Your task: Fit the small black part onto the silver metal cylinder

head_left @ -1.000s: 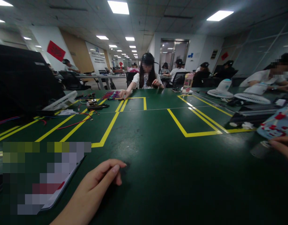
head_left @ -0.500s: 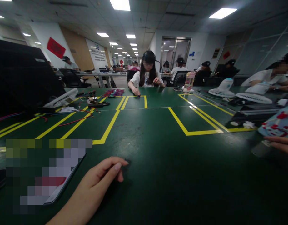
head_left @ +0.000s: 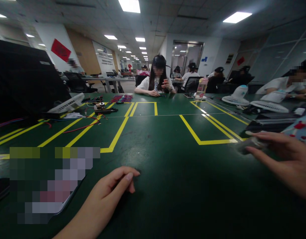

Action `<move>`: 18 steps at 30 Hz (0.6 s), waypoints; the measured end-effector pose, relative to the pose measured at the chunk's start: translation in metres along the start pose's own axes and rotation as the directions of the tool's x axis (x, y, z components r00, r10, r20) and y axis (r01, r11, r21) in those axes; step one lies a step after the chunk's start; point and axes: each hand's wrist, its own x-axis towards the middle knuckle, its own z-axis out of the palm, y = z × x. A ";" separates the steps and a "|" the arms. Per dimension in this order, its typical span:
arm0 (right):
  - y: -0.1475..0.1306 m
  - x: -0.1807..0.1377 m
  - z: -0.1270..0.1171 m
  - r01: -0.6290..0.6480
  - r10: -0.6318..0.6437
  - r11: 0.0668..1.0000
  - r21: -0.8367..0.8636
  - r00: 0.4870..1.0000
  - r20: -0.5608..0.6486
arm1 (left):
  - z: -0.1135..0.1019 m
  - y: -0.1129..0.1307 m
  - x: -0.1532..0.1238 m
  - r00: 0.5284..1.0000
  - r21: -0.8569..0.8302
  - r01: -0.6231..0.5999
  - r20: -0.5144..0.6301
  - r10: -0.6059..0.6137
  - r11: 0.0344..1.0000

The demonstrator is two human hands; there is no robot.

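My left hand (head_left: 110, 189) rests on the green table (head_left: 168, 172) near its front edge, fingers curled loosely together with nothing visible in them. My right hand (head_left: 284, 159) comes in from the right edge, raised a little above the table. Its fingers pinch a small grey object (head_left: 250, 144) that is motion-blurred; I cannot make out what it is. A blurred-out flat item with a dark frame (head_left: 50, 186) lies just left of my left hand.
Yellow tape lines (head_left: 200, 132) mark boxes on the table. Red wires and small parts (head_left: 93, 116) lie at the back left beside a white fan grille (head_left: 68, 104). White fans (head_left: 236, 96) and a patterned cloth (head_left: 299, 127) are at the right. Several people sit opposite.
My right hand has moved left into view, carrying the small grey object over the table. My left hand has stayed put. The person opposite drew a hand back.
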 end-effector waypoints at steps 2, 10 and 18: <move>-0.054 0.002 0.014 0.156 -0.185 0.952 0.264 0.979 0.088 | -0.001 0.001 0.000 1.000 -0.009 -0.001 -0.004 0.001 1.000; -0.161 -0.017 0.070 0.175 -0.549 0.658 0.732 0.778 0.307 | -0.004 0.005 -0.002 1.000 -0.002 0.000 -0.026 0.000 1.000; -0.153 -0.025 0.076 -0.187 -0.371 0.692 0.697 0.737 0.566 | 0.018 0.048 0.020 0.986 0.087 -0.165 0.035 0.162 0.983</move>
